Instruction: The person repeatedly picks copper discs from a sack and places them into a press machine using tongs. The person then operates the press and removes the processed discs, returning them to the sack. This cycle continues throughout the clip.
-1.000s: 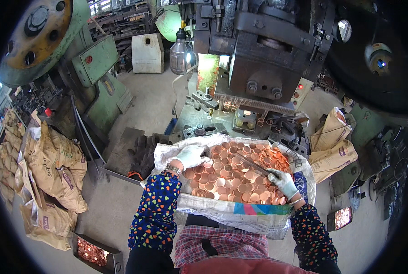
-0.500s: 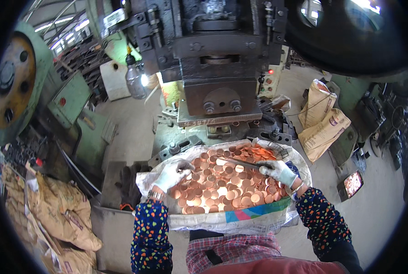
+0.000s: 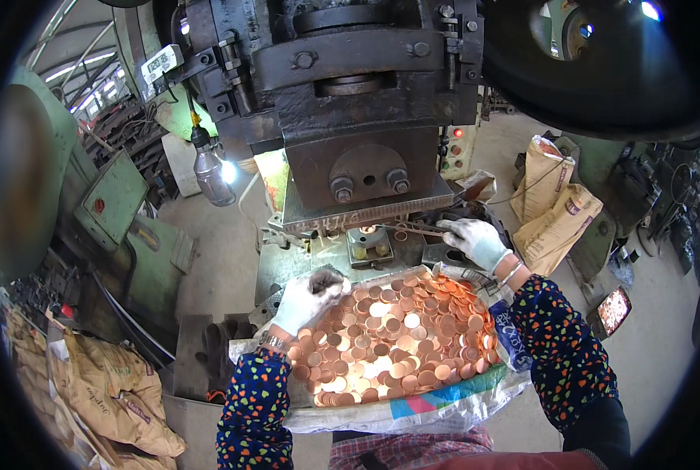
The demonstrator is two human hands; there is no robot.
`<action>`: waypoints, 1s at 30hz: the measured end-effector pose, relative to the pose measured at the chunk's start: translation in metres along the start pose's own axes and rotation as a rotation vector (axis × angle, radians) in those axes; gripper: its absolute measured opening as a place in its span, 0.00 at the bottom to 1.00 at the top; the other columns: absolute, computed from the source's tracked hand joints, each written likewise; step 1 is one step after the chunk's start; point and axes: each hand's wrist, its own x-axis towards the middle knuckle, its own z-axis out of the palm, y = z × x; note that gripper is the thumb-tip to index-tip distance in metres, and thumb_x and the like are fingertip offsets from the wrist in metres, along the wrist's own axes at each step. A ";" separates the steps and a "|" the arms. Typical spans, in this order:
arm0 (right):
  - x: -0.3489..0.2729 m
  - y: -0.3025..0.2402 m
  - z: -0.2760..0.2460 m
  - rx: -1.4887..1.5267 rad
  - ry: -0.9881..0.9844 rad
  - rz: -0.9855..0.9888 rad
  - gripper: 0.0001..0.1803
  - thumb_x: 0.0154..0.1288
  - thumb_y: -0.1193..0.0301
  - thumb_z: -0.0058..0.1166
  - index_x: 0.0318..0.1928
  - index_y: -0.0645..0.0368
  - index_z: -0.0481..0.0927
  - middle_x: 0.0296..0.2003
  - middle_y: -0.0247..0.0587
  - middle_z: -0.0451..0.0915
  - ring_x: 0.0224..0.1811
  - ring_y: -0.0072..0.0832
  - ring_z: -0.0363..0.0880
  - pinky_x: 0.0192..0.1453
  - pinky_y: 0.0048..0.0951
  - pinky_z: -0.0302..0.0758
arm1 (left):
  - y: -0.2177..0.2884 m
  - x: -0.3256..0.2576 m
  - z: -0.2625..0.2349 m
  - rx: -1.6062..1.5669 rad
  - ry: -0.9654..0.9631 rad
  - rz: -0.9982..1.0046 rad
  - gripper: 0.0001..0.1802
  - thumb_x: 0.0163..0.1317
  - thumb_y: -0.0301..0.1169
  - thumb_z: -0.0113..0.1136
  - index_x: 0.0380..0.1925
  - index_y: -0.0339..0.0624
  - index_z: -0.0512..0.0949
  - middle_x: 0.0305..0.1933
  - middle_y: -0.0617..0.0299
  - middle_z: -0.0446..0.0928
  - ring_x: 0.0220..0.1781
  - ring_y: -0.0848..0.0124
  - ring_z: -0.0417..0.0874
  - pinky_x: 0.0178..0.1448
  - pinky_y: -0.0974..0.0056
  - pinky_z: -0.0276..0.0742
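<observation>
Since a moment ago both my hands have left the middle of the heap and moved up toward the press. My right hand (image 3: 475,240), in a pale glove, now sits beyond the far edge of the pile, fingers closed around a thin metal rod (image 3: 413,229) whose tip reaches left toward the small die block (image 3: 368,244) under the ram. My left hand (image 3: 309,296), also gloved, rests at the upper left edge of the heap with the fingers curled together; I cannot tell whether there is a disc pinched in them.

The copper discs (image 3: 397,345) lie in a broad mound on a white woven sack (image 3: 444,403) spread across my lap and the front of the machine, just below both hands. The die block stands between my hands and slightly farther out, on the press bed.

Above it hangs the dark press head (image 3: 366,149). A lamp bulb (image 3: 211,174) glows to the left of the press. Brown paper sacks (image 3: 558,215) stand to the right, and more brown bags (image 3: 107,392) lie at lower left on the floor.
</observation>
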 end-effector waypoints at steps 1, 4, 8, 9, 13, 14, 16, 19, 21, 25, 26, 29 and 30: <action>0.005 -0.002 0.004 -0.036 0.012 -0.022 0.16 0.69 0.58 0.44 0.52 0.47 0.77 0.34 0.39 0.81 0.38 0.36 0.81 0.40 0.36 0.77 | -0.004 0.011 0.006 -0.085 0.034 -0.032 0.12 0.59 0.36 0.63 0.39 0.42 0.81 0.34 0.59 0.83 0.34 0.73 0.84 0.43 0.69 0.79; 0.016 -0.006 0.013 -0.166 0.011 -0.049 0.16 0.69 0.58 0.46 0.52 0.46 0.77 0.29 0.37 0.79 0.33 0.34 0.80 0.35 0.35 0.77 | -0.022 0.039 0.021 -0.187 0.173 -0.053 0.11 0.60 0.32 0.62 0.40 0.40 0.78 0.34 0.58 0.82 0.32 0.74 0.84 0.40 0.69 0.79; 0.020 0.001 0.018 -0.136 -0.004 0.032 0.16 0.69 0.59 0.46 0.52 0.48 0.77 0.33 0.39 0.80 0.36 0.35 0.81 0.37 0.36 0.77 | -0.041 0.078 0.036 -0.407 0.203 -0.148 0.11 0.63 0.27 0.59 0.44 0.36 0.75 0.37 0.59 0.81 0.33 0.75 0.84 0.33 0.73 0.80; 0.019 0.003 0.019 -0.089 0.054 0.021 0.16 0.69 0.59 0.46 0.52 0.48 0.77 0.35 0.40 0.81 0.37 0.36 0.81 0.38 0.36 0.77 | -0.044 0.087 0.040 -0.304 0.261 -0.149 0.12 0.62 0.28 0.60 0.43 0.36 0.76 0.36 0.59 0.81 0.32 0.76 0.84 0.33 0.73 0.80; 0.006 0.012 0.015 0.092 0.069 0.060 0.18 0.69 0.58 0.46 0.53 0.50 0.77 0.40 0.45 0.81 0.41 0.41 0.80 0.42 0.37 0.76 | -0.047 0.121 0.057 0.503 0.483 -0.070 0.25 0.56 0.49 0.63 0.31 0.32 0.81 0.28 0.46 0.82 0.28 0.54 0.84 0.36 0.56 0.79; 0.002 0.013 0.014 0.129 0.038 0.069 0.18 0.69 0.58 0.46 0.53 0.50 0.77 0.39 0.46 0.81 0.41 0.42 0.80 0.43 0.38 0.76 | -0.048 0.127 0.060 0.503 0.433 -0.061 0.26 0.55 0.51 0.62 0.31 0.33 0.82 0.29 0.45 0.82 0.29 0.50 0.83 0.37 0.54 0.79; -0.005 0.013 0.011 0.201 -0.030 0.090 0.18 0.69 0.58 0.47 0.53 0.51 0.78 0.38 0.49 0.81 0.41 0.44 0.79 0.44 0.40 0.75 | -0.051 0.137 0.070 0.567 0.353 -0.083 0.24 0.56 0.50 0.62 0.29 0.36 0.82 0.26 0.47 0.81 0.28 0.48 0.82 0.37 0.53 0.78; -0.010 0.012 0.011 0.232 -0.054 0.075 0.17 0.68 0.58 0.47 0.52 0.51 0.78 0.37 0.47 0.81 0.40 0.43 0.80 0.42 0.39 0.75 | -0.059 0.143 0.079 0.937 0.278 0.162 0.23 0.57 0.51 0.59 0.22 0.40 0.84 0.22 0.50 0.80 0.26 0.52 0.81 0.35 0.53 0.77; -0.009 0.012 0.013 0.212 -0.037 0.057 0.17 0.68 0.58 0.47 0.52 0.50 0.78 0.35 0.46 0.82 0.39 0.42 0.80 0.41 0.39 0.76 | -0.063 0.142 0.080 0.893 0.421 0.271 0.18 0.60 0.46 0.57 0.25 0.44 0.83 0.21 0.53 0.80 0.25 0.57 0.81 0.31 0.55 0.77; -0.003 0.013 0.019 0.175 -0.009 0.009 0.17 0.69 0.58 0.46 0.52 0.50 0.78 0.33 0.44 0.81 0.36 0.41 0.80 0.39 0.39 0.76 | -0.056 0.137 0.079 0.928 0.369 0.251 0.10 0.60 0.39 0.58 0.32 0.47 0.82 0.22 0.56 0.79 0.26 0.58 0.81 0.33 0.56 0.77; -0.002 0.012 0.020 0.162 -0.018 0.006 0.17 0.69 0.58 0.45 0.52 0.50 0.78 0.32 0.44 0.81 0.36 0.41 0.80 0.38 0.39 0.76 | -0.052 0.135 0.078 0.970 0.318 0.238 0.10 0.60 0.40 0.58 0.32 0.47 0.82 0.23 0.54 0.79 0.28 0.57 0.81 0.35 0.56 0.78; -0.001 0.005 0.020 0.112 -0.087 0.032 0.17 0.69 0.58 0.45 0.51 0.51 0.77 0.32 0.44 0.81 0.35 0.40 0.80 0.38 0.39 0.77 | -0.037 0.129 0.075 0.770 0.375 0.099 0.11 0.58 0.39 0.60 0.33 0.44 0.82 0.28 0.53 0.79 0.33 0.54 0.81 0.40 0.56 0.78; -0.003 0.001 0.019 0.095 -0.092 0.046 0.17 0.69 0.59 0.44 0.52 0.51 0.77 0.32 0.44 0.81 0.35 0.40 0.80 0.39 0.39 0.77 | -0.034 0.126 0.073 0.670 0.393 0.151 0.11 0.58 0.39 0.59 0.34 0.44 0.82 0.29 0.53 0.79 0.34 0.54 0.80 0.40 0.57 0.78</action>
